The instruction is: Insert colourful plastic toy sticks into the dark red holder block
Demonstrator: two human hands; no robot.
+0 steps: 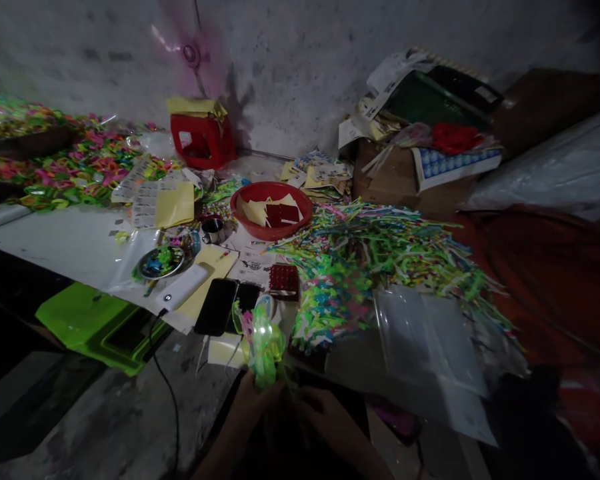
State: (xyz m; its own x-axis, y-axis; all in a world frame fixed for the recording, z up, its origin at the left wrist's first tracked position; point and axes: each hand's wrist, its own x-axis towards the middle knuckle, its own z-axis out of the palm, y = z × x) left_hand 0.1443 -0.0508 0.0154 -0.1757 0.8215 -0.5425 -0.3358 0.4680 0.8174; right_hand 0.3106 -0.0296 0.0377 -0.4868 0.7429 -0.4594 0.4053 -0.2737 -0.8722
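Observation:
My left hand (254,399) is closed around a bundle of green and yellow translucent plastic pieces (265,347), held upright at the table's front edge. To its right, my right hand (320,408) is low and blurred beside the bundle's dim lower strands; what its fingers hold, if anything, is too dark to make out. Behind the bundle are two dark phones (216,307) and a dark red studded block (283,279). A dense pile of green, white and blue strips (325,307) lies just right of the bundle.
A red basin (271,230) with papers stands mid-table. Clear plastic bags (430,333) lie at the right front. At left are a small metal dish (161,262), a white power bank (184,287) with a hanging black cable, and a green plastic stool (95,327) below the edge.

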